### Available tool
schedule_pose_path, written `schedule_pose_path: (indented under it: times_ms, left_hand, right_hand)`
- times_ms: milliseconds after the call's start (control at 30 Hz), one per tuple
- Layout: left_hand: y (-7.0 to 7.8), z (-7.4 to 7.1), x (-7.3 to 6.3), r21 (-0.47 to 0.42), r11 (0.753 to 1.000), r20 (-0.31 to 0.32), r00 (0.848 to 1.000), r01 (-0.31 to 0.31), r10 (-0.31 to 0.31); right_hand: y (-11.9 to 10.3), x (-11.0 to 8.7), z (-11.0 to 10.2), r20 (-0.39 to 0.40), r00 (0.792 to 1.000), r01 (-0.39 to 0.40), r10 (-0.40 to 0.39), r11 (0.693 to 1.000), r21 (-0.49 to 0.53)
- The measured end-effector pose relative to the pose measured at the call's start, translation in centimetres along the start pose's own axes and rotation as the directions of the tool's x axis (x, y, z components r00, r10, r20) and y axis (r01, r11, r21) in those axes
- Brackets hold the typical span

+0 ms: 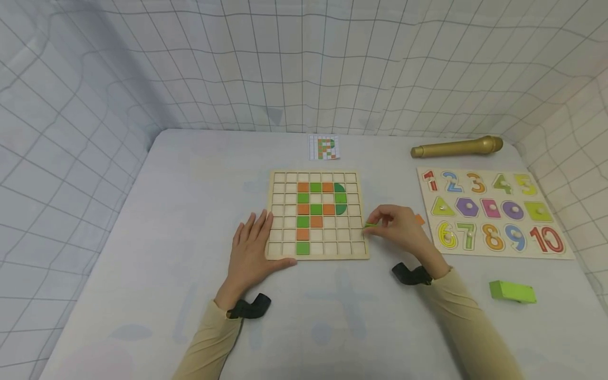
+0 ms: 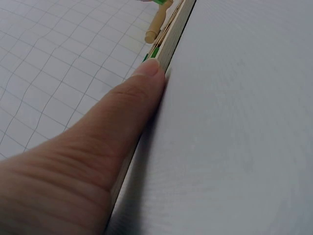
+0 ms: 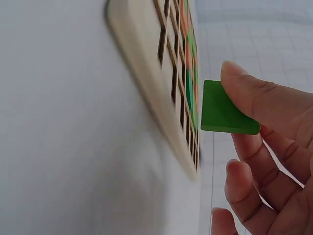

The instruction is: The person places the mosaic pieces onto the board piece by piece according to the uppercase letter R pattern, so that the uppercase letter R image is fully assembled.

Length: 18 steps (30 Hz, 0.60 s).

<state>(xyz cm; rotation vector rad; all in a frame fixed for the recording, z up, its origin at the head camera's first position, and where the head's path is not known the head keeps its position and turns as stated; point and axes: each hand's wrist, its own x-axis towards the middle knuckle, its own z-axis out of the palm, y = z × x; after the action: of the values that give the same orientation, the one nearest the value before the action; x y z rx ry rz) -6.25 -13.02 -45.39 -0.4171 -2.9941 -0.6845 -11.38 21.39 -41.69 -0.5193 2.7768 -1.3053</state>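
Note:
A wooden grid board [image 1: 288,222] lies flat, with orange and green square tiles and two dark green rounded tiles set in its cells. My left hand [image 1: 249,252] rests at the board's lower left corner, fingers spread along the left side. In the left wrist view its thumb [image 2: 132,98] lies against the board's edge. My right hand [image 1: 401,229] pinches a green square tile [image 3: 222,108] between thumb and fingers, just off the board's right edge. In the right wrist view the tile is apart from the board [image 3: 146,73].
A small pattern card [image 1: 324,147] lies behind the board. To the right are a gold microphone [image 1: 456,147], a number and shape puzzle [image 1: 499,248] and a green block [image 1: 513,292]. An orange tile [image 1: 419,219] shows partly behind the right hand.

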Motion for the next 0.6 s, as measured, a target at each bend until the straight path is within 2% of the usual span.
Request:
schedule_pose_path:
  times_ms: [267, 600]
  left_hand:
    - [-0.1, 0.1, 0.0, -0.003, 1.000, -0.006, 1.000, -0.001, 0.001]
    - [0.1, 0.0, 0.0, -0.005, 1.000, -0.003, 1.000, 0.008, -0.008]
  right_hand:
    - [-2.4, 1.8, 2.9, 0.087, 0.996, 0.019, -0.020, 1.000, 0.018]
    - [-3.4, 2.8, 5.2, 0.177, 0.983, 0.057, -0.050, 0.998, -0.030]
